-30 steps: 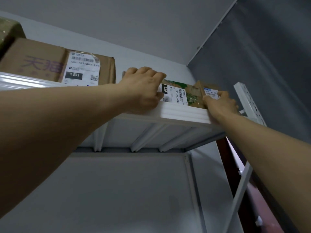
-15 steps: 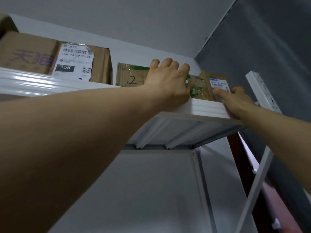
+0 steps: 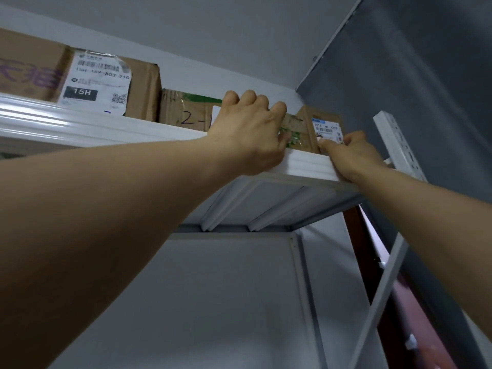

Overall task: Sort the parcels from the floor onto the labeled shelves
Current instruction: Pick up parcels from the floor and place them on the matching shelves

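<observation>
Parcel (image 3: 186,115), front edge of shelf (image 3: 106,123), right end; 2 hands.
Left hand (image 3: 247,131) grips top; right hand (image 3: 354,155) fingers unclear. Early release: may fall.

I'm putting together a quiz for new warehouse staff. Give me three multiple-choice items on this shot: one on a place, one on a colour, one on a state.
1. Where does the 15H box stand? A on the floor; B on the top shelf, left of the left hand; C under the shelf.
2. What colour is the shelf's front edge? A red; B black; C white.
3. What is the left hand doing? A curling its fingers over the box marked 2-; B hanging idle; C holding a pen.
Key: B, its label shows above the shelf edge, left of that hand; C, the edge gleams white; A, fingertips hook over that box's top.
</observation>
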